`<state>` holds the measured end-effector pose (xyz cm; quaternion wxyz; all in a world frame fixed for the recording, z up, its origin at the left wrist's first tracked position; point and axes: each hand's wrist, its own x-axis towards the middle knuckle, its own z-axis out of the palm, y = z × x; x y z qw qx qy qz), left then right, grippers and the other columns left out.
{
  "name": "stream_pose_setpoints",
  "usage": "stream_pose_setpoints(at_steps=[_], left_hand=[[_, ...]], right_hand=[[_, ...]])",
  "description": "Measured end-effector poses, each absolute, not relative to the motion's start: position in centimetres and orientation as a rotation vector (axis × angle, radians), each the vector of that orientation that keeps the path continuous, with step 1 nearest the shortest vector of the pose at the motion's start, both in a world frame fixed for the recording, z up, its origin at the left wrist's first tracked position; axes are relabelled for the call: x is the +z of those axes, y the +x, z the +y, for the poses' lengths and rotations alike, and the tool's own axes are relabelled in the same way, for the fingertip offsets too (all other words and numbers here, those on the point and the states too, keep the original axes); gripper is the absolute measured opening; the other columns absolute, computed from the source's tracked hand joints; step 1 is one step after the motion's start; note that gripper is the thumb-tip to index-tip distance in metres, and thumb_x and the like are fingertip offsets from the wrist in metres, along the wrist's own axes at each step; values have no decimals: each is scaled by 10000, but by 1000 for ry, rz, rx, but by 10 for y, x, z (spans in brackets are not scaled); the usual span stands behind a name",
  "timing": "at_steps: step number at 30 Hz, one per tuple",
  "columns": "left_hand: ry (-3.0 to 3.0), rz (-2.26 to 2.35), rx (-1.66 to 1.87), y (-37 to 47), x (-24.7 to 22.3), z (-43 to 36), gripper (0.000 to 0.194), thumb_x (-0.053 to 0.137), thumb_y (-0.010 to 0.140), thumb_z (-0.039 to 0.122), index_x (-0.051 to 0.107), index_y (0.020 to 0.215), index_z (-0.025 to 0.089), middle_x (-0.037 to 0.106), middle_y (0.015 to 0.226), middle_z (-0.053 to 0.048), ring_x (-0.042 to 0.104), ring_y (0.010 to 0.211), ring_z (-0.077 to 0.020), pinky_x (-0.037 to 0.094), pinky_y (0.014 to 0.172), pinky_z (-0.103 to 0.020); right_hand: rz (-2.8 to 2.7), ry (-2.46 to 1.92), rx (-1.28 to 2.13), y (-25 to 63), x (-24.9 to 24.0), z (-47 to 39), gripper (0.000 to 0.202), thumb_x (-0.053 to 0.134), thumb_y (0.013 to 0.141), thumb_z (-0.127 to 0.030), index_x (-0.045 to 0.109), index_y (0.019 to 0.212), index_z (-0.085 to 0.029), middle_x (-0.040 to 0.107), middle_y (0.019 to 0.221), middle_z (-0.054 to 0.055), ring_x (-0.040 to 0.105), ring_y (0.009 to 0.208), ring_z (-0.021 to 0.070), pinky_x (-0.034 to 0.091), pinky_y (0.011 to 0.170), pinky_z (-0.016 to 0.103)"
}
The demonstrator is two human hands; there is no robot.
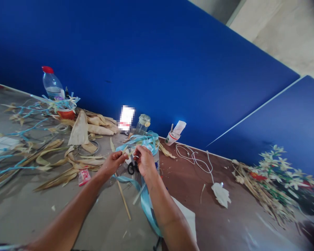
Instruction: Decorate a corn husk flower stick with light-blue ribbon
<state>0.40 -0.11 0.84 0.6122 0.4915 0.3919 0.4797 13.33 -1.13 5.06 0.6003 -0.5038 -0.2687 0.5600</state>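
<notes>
Above grey tabletop [99, 218], slim pale husk [125, 150], left grip [115, 161] pinching it, right grip [146, 161] unclear

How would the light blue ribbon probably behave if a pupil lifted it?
The light blue ribbon would probably be floppy, since it bends and loops loosely. It looks thin, so it is likely light for its length. Its sheen suggests it may be slippery.

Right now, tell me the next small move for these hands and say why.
Probably bring the right hand in to steady the pale strip at the fingertips of the left hand. The strip looks small and thin, and the two hands face each other across a narrow gap. Whether the right hand already pinches something is too small to tell.
</notes>
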Motion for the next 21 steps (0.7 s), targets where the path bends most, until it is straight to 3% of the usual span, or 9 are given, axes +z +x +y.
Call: stream_pose_setpoints(at_steps=[10,17,21], left_hand=[[1234,970,1158,3,4,0,407,675,666,490,497,500,163,361,456,64,307,452,-71,220,446,-211],[1072,837,1137,7,16,-2,307,797,509,399,613,595,168,569,573,23,504,593,-131,391,567,-227],[1086,810,1151,8,15,-2,260,772,562,390,639,611,172,598,601,7,541,649,-154,421,624,-243]], right_hand=[[-820,-1229,1252,128,34,-20,114,635,581,-276,580,598,-178,523,545,-52,462,526,89,344,522,214],[-852,-1250,1140,130,30,-18,133,629,613,-305,583,604,-181,513,513,-53,431,500,90,326,502,218],[-886,-1262,1117,128,30,-19,112,620,622,-285,589,604,-179,510,520,-57,417,494,85,327,506,221]])
